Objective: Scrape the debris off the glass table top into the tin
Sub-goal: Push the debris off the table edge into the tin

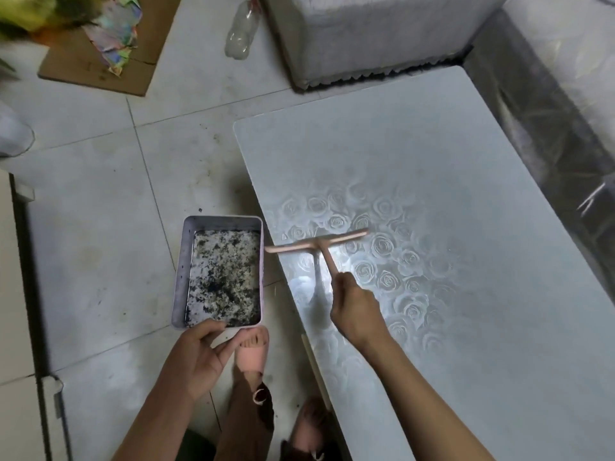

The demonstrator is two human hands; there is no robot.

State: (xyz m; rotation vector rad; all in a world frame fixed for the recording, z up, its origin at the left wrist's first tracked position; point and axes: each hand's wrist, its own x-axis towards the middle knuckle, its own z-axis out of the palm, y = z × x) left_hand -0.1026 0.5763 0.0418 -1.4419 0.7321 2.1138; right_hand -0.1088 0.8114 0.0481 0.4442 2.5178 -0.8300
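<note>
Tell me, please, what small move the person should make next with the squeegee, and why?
Probably sweep the squeegee the last bit leftward, off the edge of the glass table top and over the tin. The right hand grips its handle, its blade's left end overhangs that edge, and the left hand holds the tin, debris inside, close beside it.

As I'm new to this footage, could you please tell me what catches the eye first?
The tin, speckled with dark debris, is held by the left hand beside the glass table top. The right hand grips a pink scraper whose blade overhangs that top's edge.
</note>
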